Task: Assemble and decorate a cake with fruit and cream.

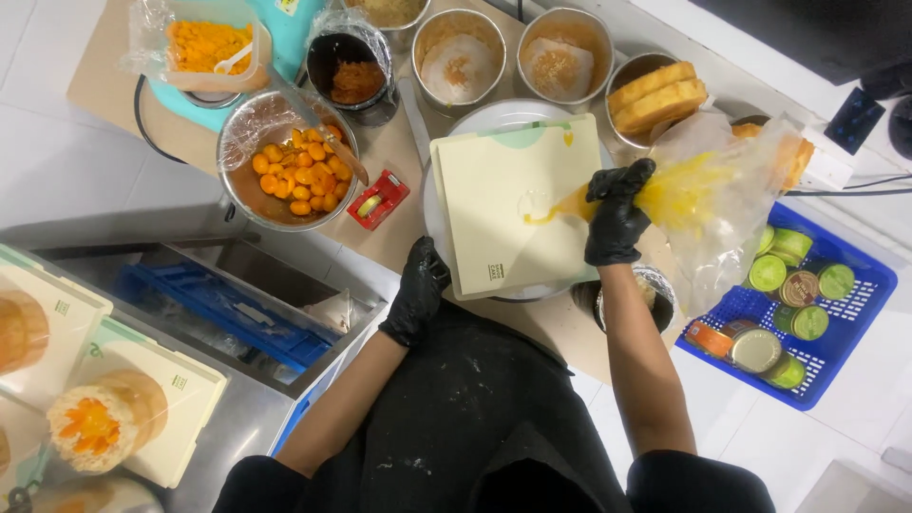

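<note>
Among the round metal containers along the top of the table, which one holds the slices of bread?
The rightmost metal container, beside the right hand's piping bag. It holds golden bread slices; the two tins left of it hold pale powdery fillings.

Right hand (616,220) squeezes piping bag (708,195) over cream card (513,204).
</note>
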